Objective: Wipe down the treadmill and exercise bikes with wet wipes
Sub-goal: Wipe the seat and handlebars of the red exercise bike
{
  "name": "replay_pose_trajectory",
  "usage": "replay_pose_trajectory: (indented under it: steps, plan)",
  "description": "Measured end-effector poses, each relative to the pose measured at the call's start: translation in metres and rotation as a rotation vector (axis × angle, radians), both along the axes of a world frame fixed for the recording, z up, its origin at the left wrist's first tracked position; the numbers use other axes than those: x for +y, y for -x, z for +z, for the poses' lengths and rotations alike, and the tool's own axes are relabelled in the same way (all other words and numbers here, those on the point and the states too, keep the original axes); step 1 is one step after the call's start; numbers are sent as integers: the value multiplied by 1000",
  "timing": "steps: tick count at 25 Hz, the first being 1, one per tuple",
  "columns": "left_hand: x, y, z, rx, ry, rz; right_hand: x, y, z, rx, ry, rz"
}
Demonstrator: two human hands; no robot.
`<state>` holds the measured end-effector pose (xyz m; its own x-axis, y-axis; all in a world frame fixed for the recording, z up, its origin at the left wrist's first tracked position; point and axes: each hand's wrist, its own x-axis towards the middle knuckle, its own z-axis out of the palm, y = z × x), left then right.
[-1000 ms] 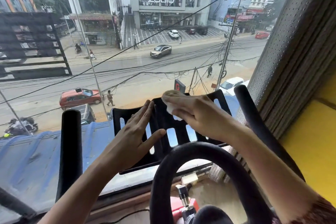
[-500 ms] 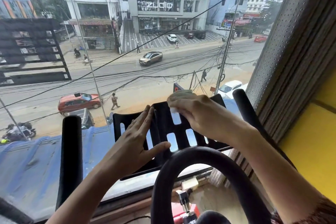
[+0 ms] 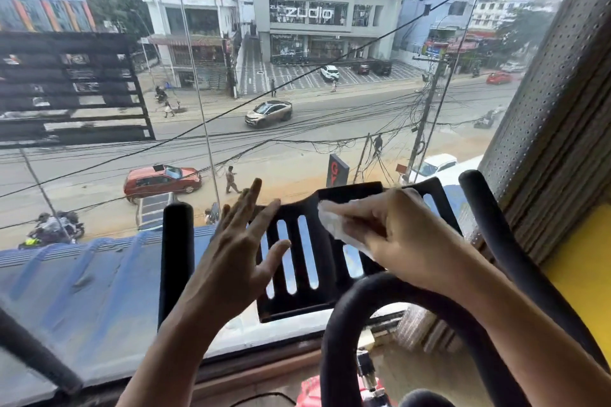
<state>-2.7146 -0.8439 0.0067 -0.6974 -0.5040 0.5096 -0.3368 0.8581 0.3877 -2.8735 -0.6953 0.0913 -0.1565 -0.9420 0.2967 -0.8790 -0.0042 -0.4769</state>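
Right now the right hand point(image 3: 406, 241) holds a bunched wipe point(image 3: 332, 225) against the upper middle of the bike's black slotted rack point(image 3: 325, 268), fingers curled over it. The left hand point(image 3: 236, 258) is spread open with straight fingers, holding nothing, along the rack's left edge as if bracing it. The wipe is soft, damp and light, so it wants pinning under the fingertips. The rack looks like stiff plastic. Nothing else sits in the rack, and no wipe pack shows.
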Motion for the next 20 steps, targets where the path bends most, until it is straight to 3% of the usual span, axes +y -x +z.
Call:
replay_pose_trajectory:
  steps: [3,8,13,15,18,20]
  plan:
    - [-13,-16,-4,63,-15,101,-46,-23,-5,19,129,27]
    - [-7,-19,-14,-110,140,130,-90,-49,-46,179,11,98]
    - [-10,-18,-16,-100,207,158,-52,-46,-41,171,-377,270]
    - [-11,-18,-17,-98,213,151,-48,-39,-34,219,-479,235]
    - [-12,-18,-17,-104,216,149,-66,-34,-25,224,-145,94]
    - [-13,-17,-18,-97,230,154,-80,-41,-28,292,-93,120]
